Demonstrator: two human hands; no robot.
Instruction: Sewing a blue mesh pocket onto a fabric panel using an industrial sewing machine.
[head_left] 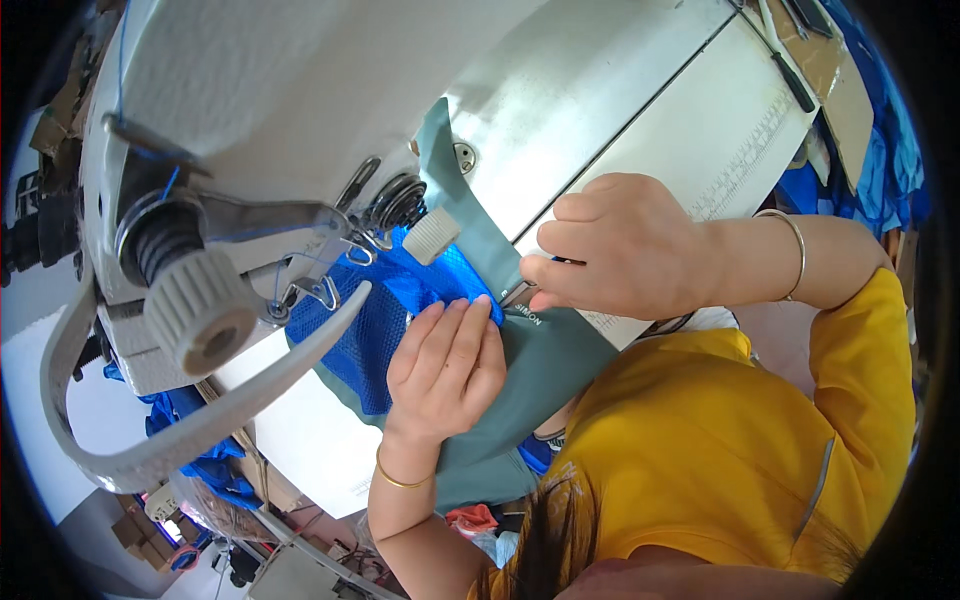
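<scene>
Blue fabric [452, 270], partly mesh, lies over a grey-green fabric piece [545, 345] with white lettering, beneath the sewing machine's head [290, 90]. My left hand [447, 370] rests on the blue fabric with its fingers stretched out flat, tips at the folded edge; its thumb is hidden. Just to the right, my right hand [625, 250] is closed round a small silver metal tool [516, 294]. The tool's tip points at the blue edge beside the lettering. Most of it is hidden in the fist, so its kind is unclear. The needle area is hidden behind the machine's thread guides.
A large white tension knob [200, 310] and a curved white lever [220, 420] stand in front at the left. The white table [690, 150] bears a printed ruler. A black-handled tool [793, 82] lies at its far right edge, near cardboard [845, 110] and blue fabric [890, 150].
</scene>
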